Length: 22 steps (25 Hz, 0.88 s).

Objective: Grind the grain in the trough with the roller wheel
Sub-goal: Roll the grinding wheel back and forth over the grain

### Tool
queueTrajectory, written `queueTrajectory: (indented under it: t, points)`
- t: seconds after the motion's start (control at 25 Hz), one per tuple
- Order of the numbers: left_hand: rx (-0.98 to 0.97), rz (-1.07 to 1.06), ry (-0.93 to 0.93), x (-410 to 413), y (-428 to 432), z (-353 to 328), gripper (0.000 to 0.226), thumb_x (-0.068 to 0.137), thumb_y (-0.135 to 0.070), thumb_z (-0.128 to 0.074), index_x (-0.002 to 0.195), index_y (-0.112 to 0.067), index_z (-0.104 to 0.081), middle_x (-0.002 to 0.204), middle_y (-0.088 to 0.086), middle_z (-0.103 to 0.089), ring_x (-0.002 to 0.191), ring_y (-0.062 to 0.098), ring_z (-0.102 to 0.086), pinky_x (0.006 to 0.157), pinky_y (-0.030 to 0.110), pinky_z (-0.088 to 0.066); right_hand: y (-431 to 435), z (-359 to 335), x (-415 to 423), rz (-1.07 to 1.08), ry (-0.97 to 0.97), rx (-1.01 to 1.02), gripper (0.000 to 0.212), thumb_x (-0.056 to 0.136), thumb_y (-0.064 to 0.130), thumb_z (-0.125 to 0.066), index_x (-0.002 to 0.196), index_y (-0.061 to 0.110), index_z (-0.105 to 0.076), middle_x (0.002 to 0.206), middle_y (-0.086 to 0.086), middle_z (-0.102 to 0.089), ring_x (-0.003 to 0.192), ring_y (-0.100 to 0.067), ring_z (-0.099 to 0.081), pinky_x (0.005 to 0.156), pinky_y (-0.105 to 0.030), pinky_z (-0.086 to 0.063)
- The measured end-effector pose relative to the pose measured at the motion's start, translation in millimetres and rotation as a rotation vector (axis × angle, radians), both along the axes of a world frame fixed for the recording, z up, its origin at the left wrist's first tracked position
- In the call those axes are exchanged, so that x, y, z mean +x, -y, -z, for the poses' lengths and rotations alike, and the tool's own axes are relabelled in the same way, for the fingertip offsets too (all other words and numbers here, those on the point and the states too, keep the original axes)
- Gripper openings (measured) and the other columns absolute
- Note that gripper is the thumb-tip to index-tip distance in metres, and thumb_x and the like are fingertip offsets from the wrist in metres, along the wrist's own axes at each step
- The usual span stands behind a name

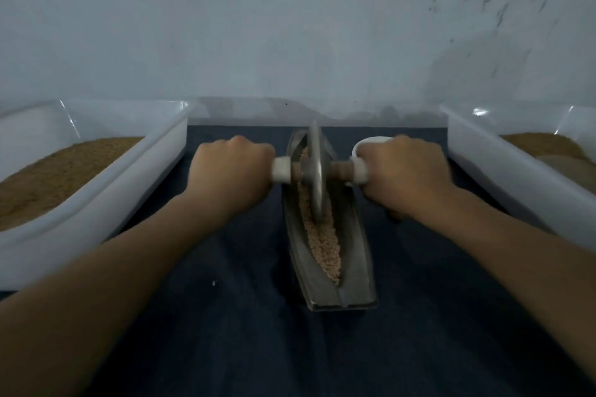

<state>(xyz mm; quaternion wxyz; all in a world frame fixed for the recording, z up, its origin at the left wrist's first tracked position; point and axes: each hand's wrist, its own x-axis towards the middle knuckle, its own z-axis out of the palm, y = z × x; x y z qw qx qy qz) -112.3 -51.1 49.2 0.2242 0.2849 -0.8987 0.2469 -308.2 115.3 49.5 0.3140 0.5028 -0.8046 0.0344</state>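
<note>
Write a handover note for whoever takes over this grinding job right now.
Left hand: grips the left handle of the roller wheel.
Right hand: grips the right handle.
Wheel stands upright in the trough, toward its far end, on the grain.
Done: wheel seated, both hands on.
Left: the grain at the near end looks coarse, so probably keep rolling along the whole trough.
</note>
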Motion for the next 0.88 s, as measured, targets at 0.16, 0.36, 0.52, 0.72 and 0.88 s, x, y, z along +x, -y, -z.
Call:
queueTrajectory:
  t: [0.16,0.36,0.52,0.72,0.88]
  points:
    - [0.059,-0.067,0.026,-43,16,-24,0.011,0.091,-0.029,-0.06,0.095,-0.02,-0.065,0.083,0.005,-0.061,0.076,0.029,-0.064,0.059,0.034,-0.039,42,-21,-17,0.095,0.357,0.161,0.011,0.087,0.035,-0.066,0.092,0.027,-0.06,0.091,0.001,-0.064,0.08,-0.022,-0.059,0.064,-0.033,-0.045]
    - [-0.105,0.18,-0.07,29,-12,9,0.039,0.066,-0.029,-0.069,0.068,-0.027,-0.031,0.051,-0.008,-0.034,0.038,0.022,-0.04,0.046,0.022,-0.017,-34,8,13,-0.118,-0.132,-0.101,0.028,0.057,0.046,-0.065,0.065,0.035,-0.041,0.055,0.016,-0.022,0.045,-0.002,-0.015,0.046,-0.016,-0.007]
    - [-0.051,0.106,-0.044,15,1,12,0.022,0.074,-0.034,-0.063,0.068,-0.025,-0.044,0.057,-0.006,-0.038,0.044,0.026,-0.046,0.045,0.024,-0.026,-17,-6,12,-0.046,-0.135,0.013,0.033,0.062,0.047,-0.068,0.06,0.033,-0.038,0.054,0.016,-0.023,0.044,0.0,-0.019,0.043,-0.016,-0.012]
    - [0.118,-0.045,0.026,-40,24,-18,0.013,0.091,-0.032,-0.058,0.089,-0.019,-0.062,0.078,0.003,-0.055,0.073,0.028,-0.061,0.058,0.034,-0.04,39,-26,-11,0.081,0.243,0.175,0.007,0.087,0.03,-0.065,0.084,0.026,-0.06,0.087,0.0,-0.064,0.077,-0.022,-0.06,0.065,-0.034,-0.051]
    - [-0.059,0.141,-0.05,20,-12,2,0.03,0.069,-0.033,-0.071,0.067,-0.029,-0.041,0.056,-0.009,-0.023,0.043,0.018,-0.025,0.047,0.023,-0.016,-27,4,15,-0.071,-0.017,-0.01,0.026,0.069,0.042,-0.066,0.066,0.03,-0.043,0.059,0.013,-0.034,0.048,-0.01,-0.028,0.043,-0.02,-0.019]
